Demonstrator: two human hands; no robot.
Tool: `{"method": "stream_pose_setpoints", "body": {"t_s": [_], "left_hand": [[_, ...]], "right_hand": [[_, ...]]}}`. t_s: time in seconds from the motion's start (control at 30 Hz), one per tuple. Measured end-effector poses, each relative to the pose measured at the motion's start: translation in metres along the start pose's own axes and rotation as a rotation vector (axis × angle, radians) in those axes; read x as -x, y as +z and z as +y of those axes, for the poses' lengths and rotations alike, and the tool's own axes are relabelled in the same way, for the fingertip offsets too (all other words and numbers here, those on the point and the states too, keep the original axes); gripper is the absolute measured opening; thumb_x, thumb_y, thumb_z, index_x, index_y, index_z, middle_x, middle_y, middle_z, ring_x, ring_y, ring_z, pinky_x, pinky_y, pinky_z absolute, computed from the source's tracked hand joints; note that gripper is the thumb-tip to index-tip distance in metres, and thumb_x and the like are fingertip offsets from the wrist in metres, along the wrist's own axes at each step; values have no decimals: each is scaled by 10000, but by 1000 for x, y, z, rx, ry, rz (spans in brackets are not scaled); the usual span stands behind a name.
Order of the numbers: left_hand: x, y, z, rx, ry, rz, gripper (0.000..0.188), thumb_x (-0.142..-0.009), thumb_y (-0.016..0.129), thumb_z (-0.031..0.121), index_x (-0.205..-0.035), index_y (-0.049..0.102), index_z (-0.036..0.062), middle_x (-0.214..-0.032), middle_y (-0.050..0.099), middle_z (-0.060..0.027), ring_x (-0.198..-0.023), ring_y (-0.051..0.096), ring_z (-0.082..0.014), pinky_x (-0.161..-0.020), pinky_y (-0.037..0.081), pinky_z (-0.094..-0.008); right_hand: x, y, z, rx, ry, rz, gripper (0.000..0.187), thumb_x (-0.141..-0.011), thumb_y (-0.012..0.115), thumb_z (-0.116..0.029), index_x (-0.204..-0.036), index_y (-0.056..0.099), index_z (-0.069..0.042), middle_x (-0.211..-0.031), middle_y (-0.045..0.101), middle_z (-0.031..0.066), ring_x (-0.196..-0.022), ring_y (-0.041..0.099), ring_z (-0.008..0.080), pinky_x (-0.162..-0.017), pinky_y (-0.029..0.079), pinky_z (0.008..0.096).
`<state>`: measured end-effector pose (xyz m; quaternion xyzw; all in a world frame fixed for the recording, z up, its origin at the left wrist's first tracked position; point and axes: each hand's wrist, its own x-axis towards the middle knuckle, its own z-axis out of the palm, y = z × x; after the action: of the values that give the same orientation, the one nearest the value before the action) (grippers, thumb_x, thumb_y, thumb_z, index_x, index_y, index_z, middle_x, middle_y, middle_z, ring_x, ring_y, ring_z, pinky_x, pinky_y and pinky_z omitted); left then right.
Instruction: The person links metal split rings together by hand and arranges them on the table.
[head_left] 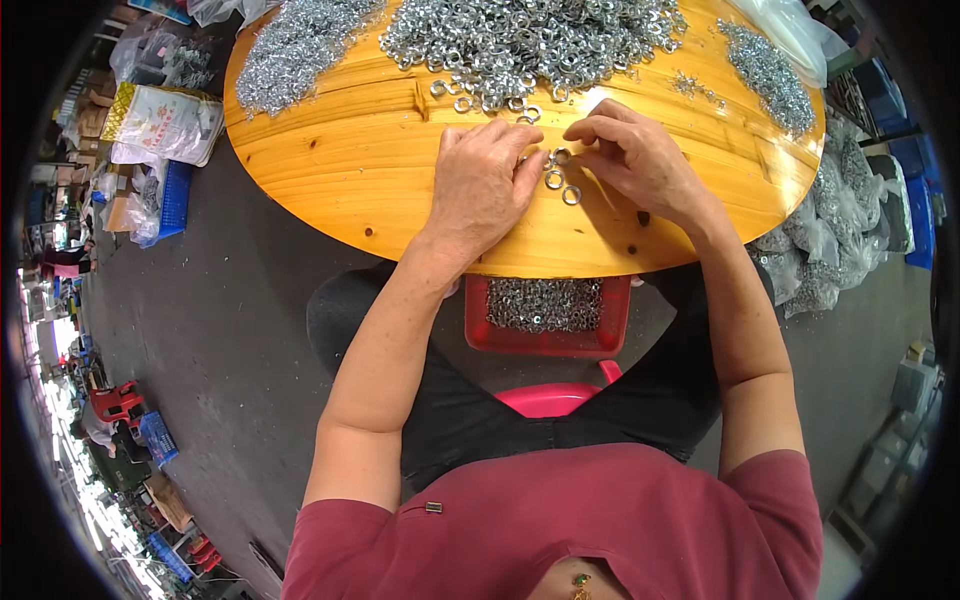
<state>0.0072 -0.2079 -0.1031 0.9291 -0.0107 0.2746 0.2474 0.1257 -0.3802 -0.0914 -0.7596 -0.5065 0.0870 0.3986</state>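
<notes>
Small shiny metal rings (555,180) lie on the round wooden table (330,180) between my two hands. My left hand (480,185) rests palm down beside them, its fingers bent and drawn together toward the thumb. Whatever those fingertips may hold is hidden. On the other side is my right hand (635,160), raised a little, with fingers curved and a gap between index finger and thumb. One ring lies close to its fingertips, and I see nothing gripped in it. Beyond both hands spreads a large heap of similar metal rings (530,45).
Smaller metal parts form piles at the far left (290,60) and far right (770,75). Below the table's near edge, a red bin (545,340) between my legs holds many metal pieces. Filled clear bags (825,230) stand right of the table; a blue crate (174,200) stands left.
</notes>
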Motion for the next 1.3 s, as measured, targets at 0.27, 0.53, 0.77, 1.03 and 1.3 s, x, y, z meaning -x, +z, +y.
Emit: {"method": "stream_pose_setpoints", "body": {"t_s": [0.27, 0.53, 0.77, 1.03, 1.3], "left_hand": [[7, -7, -6, -44, 9, -153, 123, -823, 644, 146, -930, 640, 87, -802, 566, -19, -740, 530, -176, -753, 360, -308], [9, -16, -2, 10, -9, -193, 92, -826, 642, 150, -894, 628, 90, -788, 545, -22, -742, 516, -180, -761, 354, -314], [12, -17, -4, 4, 25, -212, 89, -829, 637, 141, -900, 632, 87, -796, 541, -23, -735, 514, -181, -766, 355, -310], [19, -26, -6, 93, -64, -183, 77, -815, 639, 133, -876, 628, 88, -804, 548, -31, -743, 528, -191, -738, 371, -311], [9, -13, -3, -56, 18, -170, 96, -797, 656, 135, -871, 632, 80, -781, 551, -38, -731, 542, -206, -716, 416, -331]], "right_hand": [[3, 6, -3, 171, -95, -41, 160, -770, 683, -73, -922, 639, -47, -838, 557, 34, -670, 535, 187, -605, 438, 275], [7, -3, -5, 62, -82, -119, 161, -775, 681, -42, -930, 639, -51, -842, 552, 21, -669, 528, 165, -607, 432, 256], [1, 5, 1, 50, -92, -27, 157, -782, 675, -12, -931, 648, -56, -842, 553, 15, -665, 521, 147, -607, 431, 249], [-11, 21, 3, 179, -195, 40, 117, -790, 679, -50, -903, 648, -59, -856, 556, 22, -675, 530, 164, -618, 445, 270], [4, 7, 25, 613, -76, 255, 127, -804, 675, -98, -917, 636, -55, -877, 576, 35, -694, 547, 193, -642, 464, 299]]}}
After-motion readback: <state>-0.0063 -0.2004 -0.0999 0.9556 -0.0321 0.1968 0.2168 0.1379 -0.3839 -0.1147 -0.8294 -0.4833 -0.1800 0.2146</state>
